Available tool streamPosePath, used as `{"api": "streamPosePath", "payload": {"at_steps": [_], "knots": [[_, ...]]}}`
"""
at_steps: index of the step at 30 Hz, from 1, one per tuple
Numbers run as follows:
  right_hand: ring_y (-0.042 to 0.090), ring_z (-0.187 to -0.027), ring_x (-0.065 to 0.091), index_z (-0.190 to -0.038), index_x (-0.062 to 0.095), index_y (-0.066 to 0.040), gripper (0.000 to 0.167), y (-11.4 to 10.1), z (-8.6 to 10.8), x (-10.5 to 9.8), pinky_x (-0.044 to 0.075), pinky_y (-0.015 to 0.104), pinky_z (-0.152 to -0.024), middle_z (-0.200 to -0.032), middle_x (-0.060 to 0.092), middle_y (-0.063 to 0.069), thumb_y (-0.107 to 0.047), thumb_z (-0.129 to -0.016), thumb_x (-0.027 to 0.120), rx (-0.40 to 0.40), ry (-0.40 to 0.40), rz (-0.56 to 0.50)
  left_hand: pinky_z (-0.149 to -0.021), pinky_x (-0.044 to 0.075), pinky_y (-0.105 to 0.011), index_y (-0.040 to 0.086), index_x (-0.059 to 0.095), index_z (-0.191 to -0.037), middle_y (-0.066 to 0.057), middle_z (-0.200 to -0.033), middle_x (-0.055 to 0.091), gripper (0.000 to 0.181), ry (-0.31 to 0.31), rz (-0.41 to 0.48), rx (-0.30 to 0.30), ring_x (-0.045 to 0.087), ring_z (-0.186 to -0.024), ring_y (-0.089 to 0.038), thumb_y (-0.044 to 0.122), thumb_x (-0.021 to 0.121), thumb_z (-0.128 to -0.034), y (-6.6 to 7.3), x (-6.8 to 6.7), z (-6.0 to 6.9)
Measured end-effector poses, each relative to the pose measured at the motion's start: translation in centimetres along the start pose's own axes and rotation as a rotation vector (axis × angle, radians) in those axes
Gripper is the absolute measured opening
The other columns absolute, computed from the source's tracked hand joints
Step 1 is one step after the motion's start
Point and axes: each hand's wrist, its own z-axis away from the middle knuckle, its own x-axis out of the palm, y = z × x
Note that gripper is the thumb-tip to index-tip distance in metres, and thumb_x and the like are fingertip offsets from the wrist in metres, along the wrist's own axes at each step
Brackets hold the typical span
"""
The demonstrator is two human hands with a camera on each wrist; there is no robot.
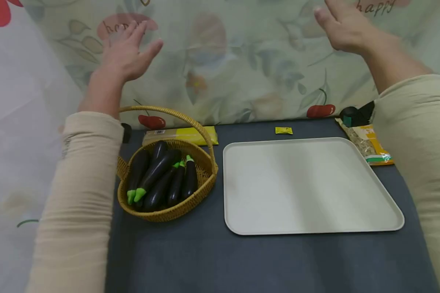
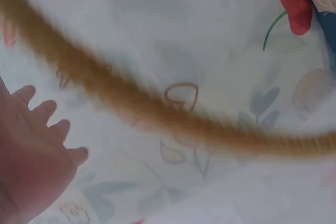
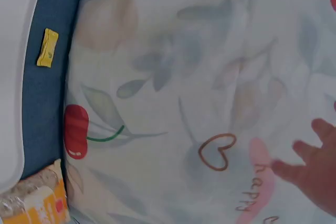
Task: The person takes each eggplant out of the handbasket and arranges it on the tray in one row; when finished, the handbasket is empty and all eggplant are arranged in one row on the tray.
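Observation:
Both hands are raised in front of a printed curtain, holding nothing. The left hand (image 1: 126,55) is above a wicker basket (image 1: 165,214), fingers spread; in the left wrist view that hand (image 2: 39,153) shows at the left edge, and the blurred basket handle (image 2: 157,111) crosses the picture. Inside the basket lie several dark eggplants (image 1: 159,171) with green stems. My right hand (image 1: 346,26) is up at the far right, its fingertips cut off by the frame top. In the right wrist view the hand (image 3: 310,169) appears at the right edge, partly cut off.
A white tray (image 1: 308,187) lies on the dark table, right of the basket. Behind it sits a small yellow packet (image 1: 284,130). A yellow and clear package (image 1: 190,135) lies behind the basket. An orange food bag (image 1: 370,142) is beside the tray, partly behind the right sleeve.

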Motion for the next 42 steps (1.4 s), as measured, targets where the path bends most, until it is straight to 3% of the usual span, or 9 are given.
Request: {"api": "streamPosePath", "payload": {"at_steps": [4,7,9,13,16,21,25,38,42], "knots": [[0.024,-0.142,-0.005,-0.15,-0.013,-0.037,0.053,2.9,1.5,-0.1,0.019,0.043,-0.111,-0.157,-0.013,-0.006,-0.044,-0.102,0.009,0.02,-0.052,-0.444,-0.11,-0.008,-0.051,0.02,-0.005,-0.154,-0.006,-0.158,-0.011,0.063,0.015,0.141,0.028,-0.012,-0.141,-0.028,0.047,0.02,-0.1024,-2.9,-1.6,2.0],[0.026,-0.141,0.018,-0.151,0.001,-0.043,0.055,5.7,2.4,0.6,0.05,0.036,-0.086,-0.158,-0.003,-0.007,-0.054,-0.099,0.015,0.066,-0.111,-0.822,-0.11,-0.006,-0.051,0.024,-0.007,-0.154,-0.002,-0.157,-0.013,0.061,-0.016,0.28,0.027,-0.013,-0.141,-0.026,0.044,0.021,-0.1029,-5.0,-2.1,3.9],[0.024,-0.131,0.039,-0.151,0.01,-0.044,0.056,7.3,2.9,1.5,0.055,0.032,-0.069,-0.159,0.003,-0.003,-0.058,-0.097,0.02,0.067,-0.155,-1.046,-0.11,-0.006,-0.05,0.025,-0.008,-0.153,0.0,-0.157,-0.013,0.061,-0.044,0.342,0.014,-0.013,-0.14,-0.023,0.045,0.019,-0.1027,-6.4,-2.1,5.1],[0.022,-0.106,0.061,-0.152,0.02,-0.034,0.063,9.2,4.0,3.9,0.054,0.043,-0.073,-0.152,0.028,0.007,-0.059,-0.096,0.03,0.035,-0.289,-1.365,-0.11,-0.007,-0.05,0.022,-0.008,-0.153,-0.003,-0.157,-0.012,0.062,-0.1,0.391,-0.014,-0.013,-0.14,-0.023,0.048,0.016,-0.1023,-8.9,-1.3,7.3],[0.029,-0.108,0.061,-0.152,0.027,-0.025,0.065,9.9,4.9,6.0,0.052,0.047,-0.08,-0.137,0.048,0.01,-0.057,-0.096,0.032,-0.003,-0.448,-1.503,-0.11,-0.005,-0.051,0.019,-0.005,-0.154,-0.005,-0.157,-0.009,0.062,-0.127,0.458,-0.003,-0.01,-0.141,-0.025,0.048,0.015,-0.1029,-10.6,0.1,8.7],[0.033,-0.116,0.054,-0.142,0.046,-0.017,0.062,10.0,6.4,10.3,0.046,0.048,-0.089,-0.13,0.056,0.012,-0.055,-0.098,0.025,-0.042,-0.705,-1.587,-0.106,0.003,-0.062,0.02,-0.001,-0.155,-0.012,-0.158,-0.002,0.06,-0.186,0.631,-0.003,-0.002,-0.141,-0.036,0.045,0.017,-0.1036,-13.0,3.3,11.0],[0.033,-0.118,0.053,-0.14,0.05,-0.016,0.062,9.2,7.4,13.3,0.045,0.049,-0.091,-0.133,0.054,0.013,-0.053,-0.1,0.02,-0.028,-0.807,-1.596,-0.103,0.009,-0.066,0.019,0.002,-0.155,-0.016,-0.157,0.004,0.059,-0.206,0.658,-0.011,0.007,-0.138,-0.045,0.041,0.023,-0.1048,-14.3,6.1,12.5],[0.037,-0.118,0.051,-0.152,0.024,-0.008,0.067,1.4,9.9,20.5,0.046,0.052,-0.088,-0.134,0.051,0.017,-0.052,-0.102,0.017,0.045,-0.894,-1.443,-0.101,0.025,-0.062,0.026,0.021,-0.154,-0.017,-0.152,0.026,0.068,-0.136,0.809,-0.108,0.022,-0.137,-0.039,0.03,0.058,-0.0966,-16.0,16.0,16.4],[0.039,-0.12,0.049,-0.152,0.021,-0.007,0.068,-1.7,10.3,22.2,0.047,0.051,-0.087,-0.137,0.048,0.019,-0.052,-0.102,0.017,0.038,-0.949,-1.445,-0.102,0.035,-0.038,0.023,0.028,-0.152,-0.016,-0.143,0.04,0.066,-0.076,0.855,-0.132,0.034,-0.132,-0.03,0.026,0.061,-0.0953,-15.9,18.1,17.0]]}}
